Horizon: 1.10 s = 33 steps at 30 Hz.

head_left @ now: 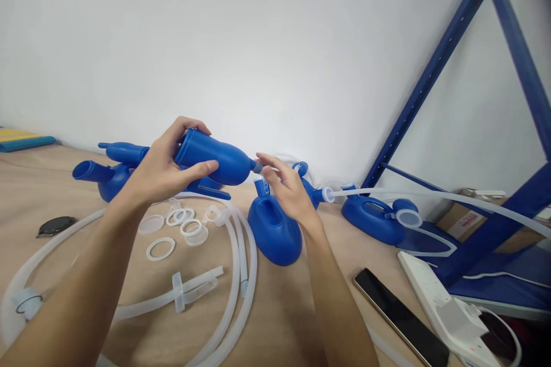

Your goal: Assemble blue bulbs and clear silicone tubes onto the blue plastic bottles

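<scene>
My left hand (166, 163) is wrapped round the wide end of a blue plastic funnel-shaped cup (224, 159), which lies nearly sideways above the table. At its narrow end sits a small grey connector (257, 167). My right hand (286, 183) closes its thumb and fingers about that connector; part of the grip is hidden. Just below stands a blue handled bottle (279, 241) with an upright neck. Behind my left forearm is another blue bottle (112, 180) with an open spout.
Clear tubing (235, 298) loops across the table around several white rings (160, 249). More blue bottles, one at right (372, 221), stand near the blue rack (424, 74). A phone (400, 312) and power strip (439, 304) lie at right; a dark flat object (55, 226) at left.
</scene>
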{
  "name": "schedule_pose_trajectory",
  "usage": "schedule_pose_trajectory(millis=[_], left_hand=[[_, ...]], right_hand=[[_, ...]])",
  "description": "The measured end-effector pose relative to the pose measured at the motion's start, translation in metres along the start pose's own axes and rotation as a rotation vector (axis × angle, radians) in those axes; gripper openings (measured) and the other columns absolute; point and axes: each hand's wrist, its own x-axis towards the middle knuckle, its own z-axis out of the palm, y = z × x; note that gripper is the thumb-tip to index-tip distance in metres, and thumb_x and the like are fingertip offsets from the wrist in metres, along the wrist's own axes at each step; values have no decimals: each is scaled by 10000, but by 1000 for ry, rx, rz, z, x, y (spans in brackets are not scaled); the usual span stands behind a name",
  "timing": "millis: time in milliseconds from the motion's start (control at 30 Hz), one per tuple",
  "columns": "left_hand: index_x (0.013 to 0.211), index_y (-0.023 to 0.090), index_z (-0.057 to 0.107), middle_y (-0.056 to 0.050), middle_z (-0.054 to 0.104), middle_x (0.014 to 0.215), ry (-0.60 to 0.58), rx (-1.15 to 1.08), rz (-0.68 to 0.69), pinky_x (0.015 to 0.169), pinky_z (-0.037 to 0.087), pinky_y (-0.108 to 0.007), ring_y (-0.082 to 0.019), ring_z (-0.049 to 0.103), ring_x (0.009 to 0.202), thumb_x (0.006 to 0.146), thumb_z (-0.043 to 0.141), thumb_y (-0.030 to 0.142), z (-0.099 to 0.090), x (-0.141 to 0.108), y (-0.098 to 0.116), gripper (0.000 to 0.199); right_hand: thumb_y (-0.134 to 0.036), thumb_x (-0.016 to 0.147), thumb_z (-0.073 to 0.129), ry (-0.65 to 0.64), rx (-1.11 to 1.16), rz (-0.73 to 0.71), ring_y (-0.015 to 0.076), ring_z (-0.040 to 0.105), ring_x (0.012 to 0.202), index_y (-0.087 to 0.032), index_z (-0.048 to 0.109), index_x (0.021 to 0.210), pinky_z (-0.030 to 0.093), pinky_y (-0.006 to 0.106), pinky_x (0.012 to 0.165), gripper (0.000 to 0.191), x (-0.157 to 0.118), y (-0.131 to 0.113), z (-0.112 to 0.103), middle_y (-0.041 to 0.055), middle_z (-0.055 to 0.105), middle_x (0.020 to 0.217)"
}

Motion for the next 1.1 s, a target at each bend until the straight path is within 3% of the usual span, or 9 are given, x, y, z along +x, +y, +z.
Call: schedule_pose_trajectory(millis=[100, 267, 367, 433, 567, 733, 933, 1100], left_hand=[[1127, 201, 562, -38, 588, 1061, -31, -42, -38, 697, 462, -234, -175, 528, 867, 777, 746, 464, -4, 2, -15, 475], [1185, 220, 529, -48, 577, 1142, -126, -101, -42, 685, 484, -228, -170, 556, 868, 824, 740, 463, -4, -1, -20, 484], [1186, 223, 534, -65, 582, 1188, -176, -82, 8, 730, 501, -253, -218, 589, 978, 816, 755, 501, -5, -1, -21, 513], [1182, 223, 548, -68, 594, 1169, -175, -41, 39, 742, 499, -268, -237, 595, 999, 801, 761, 528, -5, 0, -22, 533], [1158, 225, 579, -49, 620, 1064, -132, 25, 10, 716, 481, -276, -215, 596, 891, 784, 753, 573, -2, 1, -21, 540], [1077, 239, 603, -4, 609, 900, -21, 55, -88, 654, 442, -263, -179, 551, 769, 798, 710, 571, 12, 1, -10, 447], [962, 253, 606, 15, 602, 819, 99, 48, -286, 629, 418, -271, -178, 524, 728, 798, 683, 519, 30, 3, 2, 322], [944, 259, 615, 30, 583, 720, 157, 13, -442, 610, 420, -291, -172, 506, 620, 802, 671, 547, 38, 4, 4, 327]], right_hand=[[-602, 918, 677, 16, 211, 133, 231, 705, 1096, -200, 770, 1044, 538, 388, 1021, 432, 4, 11, -2, 85, 769, 1112], [-507, 773, 859, 27, 483, 333, 167, 727, 875, -229, 747, 1141, 558, 331, 921, 474, 4, 14, 7, 18, 781, 896], [-506, 741, 879, 112, 514, 351, 171, 734, 850, -200, 797, 1003, 569, 334, 914, 411, 5, 15, 12, 38, 790, 896], [-503, 711, 897, 174, 488, 302, 203, 749, 904, -188, 814, 918, 576, 363, 942, 386, 5, 17, 15, 62, 801, 932], [-440, 779, 854, 249, 365, 141, 241, 765, 952, -199, 818, 928, 585, 418, 969, 285, 5, 19, 18, 68, 810, 934], [-278, 939, 695, 366, -84, -133, 218, 754, 969, -205, 804, 967, 585, 375, 916, 134, 3, 16, 17, 66, 804, 980], [-212, 1020, 567, 383, -532, -461, 217, 731, 905, -206, 778, 994, 569, 411, 878, 212, 2, 29, 14, 78, 796, 956], [-158, 1039, 451, 320, -668, -518, 227, 718, 960, -231, 767, 1069, 488, 529, 1090, 325, 1, 39, 12, 78, 784, 1001]])
